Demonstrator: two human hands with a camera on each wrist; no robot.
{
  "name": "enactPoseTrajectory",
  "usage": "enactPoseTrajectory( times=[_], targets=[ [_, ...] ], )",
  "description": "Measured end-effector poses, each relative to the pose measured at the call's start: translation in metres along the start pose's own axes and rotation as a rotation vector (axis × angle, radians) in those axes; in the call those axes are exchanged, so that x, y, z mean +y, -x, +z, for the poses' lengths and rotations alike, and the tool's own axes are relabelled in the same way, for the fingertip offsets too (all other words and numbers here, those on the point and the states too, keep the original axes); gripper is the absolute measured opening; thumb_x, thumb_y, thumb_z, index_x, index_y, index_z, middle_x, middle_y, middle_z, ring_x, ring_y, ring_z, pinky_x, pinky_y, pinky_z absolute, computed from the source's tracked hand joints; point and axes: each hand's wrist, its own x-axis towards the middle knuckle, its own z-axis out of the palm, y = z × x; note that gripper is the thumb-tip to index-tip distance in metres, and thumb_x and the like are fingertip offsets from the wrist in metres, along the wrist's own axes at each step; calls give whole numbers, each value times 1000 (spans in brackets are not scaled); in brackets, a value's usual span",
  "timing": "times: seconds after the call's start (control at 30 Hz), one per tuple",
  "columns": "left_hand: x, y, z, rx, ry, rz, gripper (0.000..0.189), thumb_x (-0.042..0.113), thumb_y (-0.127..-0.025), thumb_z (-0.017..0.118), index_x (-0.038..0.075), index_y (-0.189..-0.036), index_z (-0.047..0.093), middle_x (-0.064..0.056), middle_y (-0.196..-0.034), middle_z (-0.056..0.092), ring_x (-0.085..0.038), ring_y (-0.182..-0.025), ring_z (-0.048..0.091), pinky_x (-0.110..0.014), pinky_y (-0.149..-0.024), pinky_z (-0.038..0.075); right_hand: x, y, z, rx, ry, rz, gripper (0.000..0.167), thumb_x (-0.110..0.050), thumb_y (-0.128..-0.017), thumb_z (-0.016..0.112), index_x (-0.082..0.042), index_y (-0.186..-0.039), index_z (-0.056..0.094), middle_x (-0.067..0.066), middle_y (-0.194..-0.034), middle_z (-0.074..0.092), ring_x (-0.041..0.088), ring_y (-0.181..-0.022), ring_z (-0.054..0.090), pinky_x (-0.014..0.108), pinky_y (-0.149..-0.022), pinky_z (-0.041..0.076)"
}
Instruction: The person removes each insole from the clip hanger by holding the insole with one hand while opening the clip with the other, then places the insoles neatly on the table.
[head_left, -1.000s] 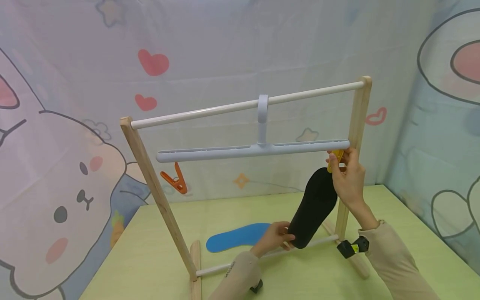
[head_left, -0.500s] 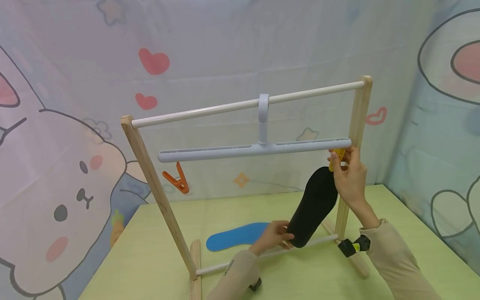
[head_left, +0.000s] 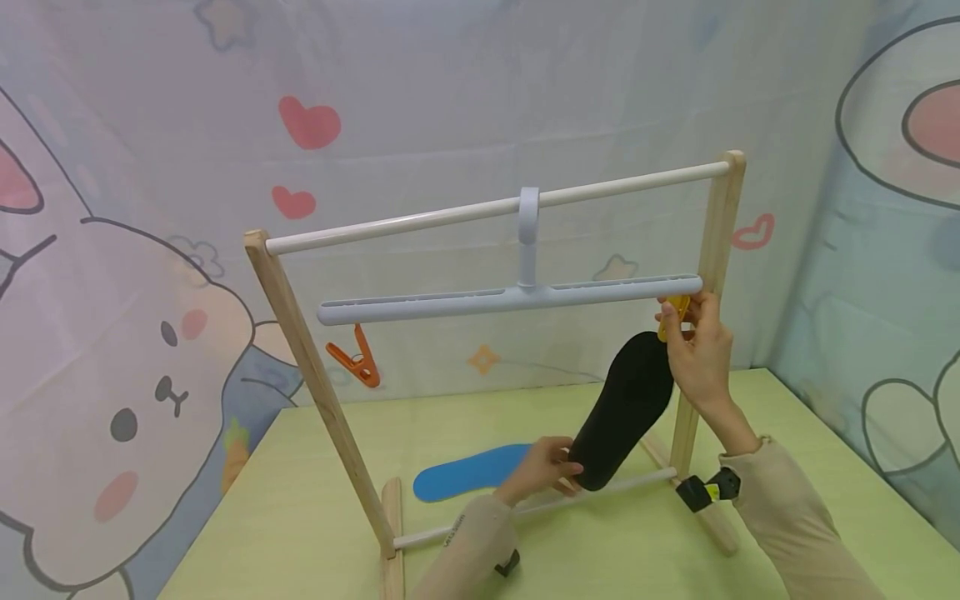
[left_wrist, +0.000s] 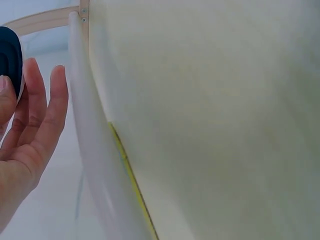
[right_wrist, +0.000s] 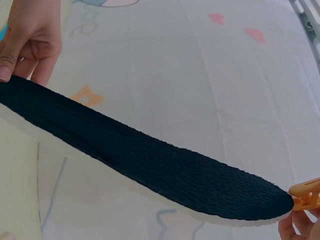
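Observation:
A black shoe insole (head_left: 626,404) hangs tilted below the right end of the pale hanger (head_left: 450,307). My left hand (head_left: 542,468) pinches its lower end between thumb and fingers; the left wrist view shows the thumb on the insole's (left_wrist: 10,57) face. My right hand (head_left: 697,350) grips a yellow clip (head_left: 675,315) just under the hanger's end. In the right wrist view the clip (right_wrist: 306,195) meets the insole's upper tip. On the table, a blue insole (head_left: 468,473) lies partly hidden behind my left hand.
An orange clip (head_left: 356,358) hangs under the hanger's left end. The hanger hooks over the white top bar (head_left: 412,223) of a wooden rack (head_left: 315,383). A white lower bar (head_left: 435,537) runs across the rack close above the light green table (head_left: 270,517). Printed cloth surrounds the table.
The lower end of the black insole has moved slightly left and up with my left hand. My right hand stays at the yellow clip.

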Motion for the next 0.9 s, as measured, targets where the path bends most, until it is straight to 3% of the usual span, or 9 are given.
enactPoseTrajectory(
  times=[0.47, 0.9],
  targets=[
    [1, 6, -14, 63, -9, -28, 27, -3, -83, 56, -3, -110, 56, -30, -92, 62, -45, -72, 62, -43, -57, 54, 0, 1, -1, 9, -8, -8, 30, -5, -87, 53, 11, -110, 44, 25, -97, 64, -19, -70, 48, -2, -56, 37],
    [2, 14, -20, 53, -57, -31, 25, -1, -83, 57, -4, -108, 57, -28, -93, 63, -42, -72, 63, -42, -58, 54, 0, 2, -2, 12, -15, 31, 31, -8, -88, 52, 12, -110, 44, 25, -98, 64, -20, -70, 49, -1, -55, 38]
  ],
)
